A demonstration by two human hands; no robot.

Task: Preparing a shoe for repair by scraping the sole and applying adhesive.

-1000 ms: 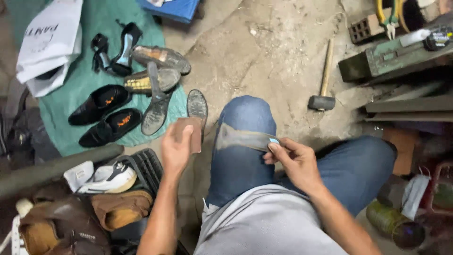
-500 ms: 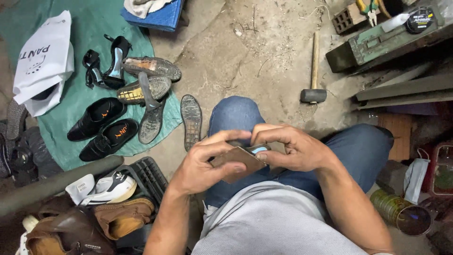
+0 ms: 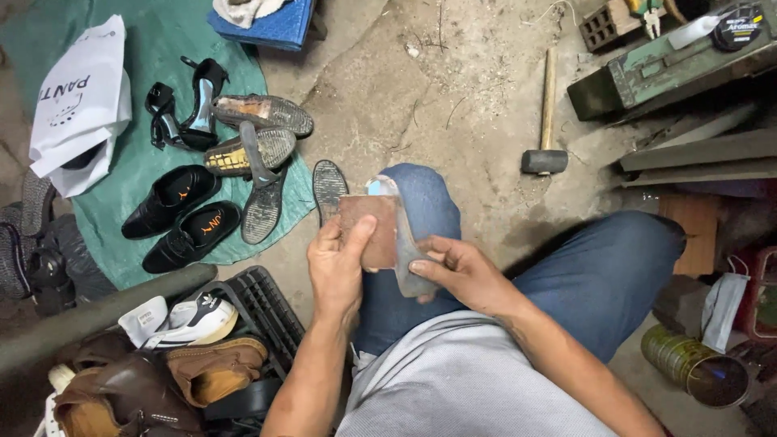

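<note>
Your hands have risen: left hand [image 3: 340, 263] grasps the stiff brown sanding block [image 3: 368, 231], right hand [image 3: 461, 271] pinches the thin, bendable sole [image 3: 409, 259] beside it.

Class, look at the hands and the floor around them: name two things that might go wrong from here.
1. The left hand pinches the brown piece only by its edge against the grey sole; it might slip out of line.
2. The hammer lies loose on the floor near the knee, perhaps easy to kick.
</note>
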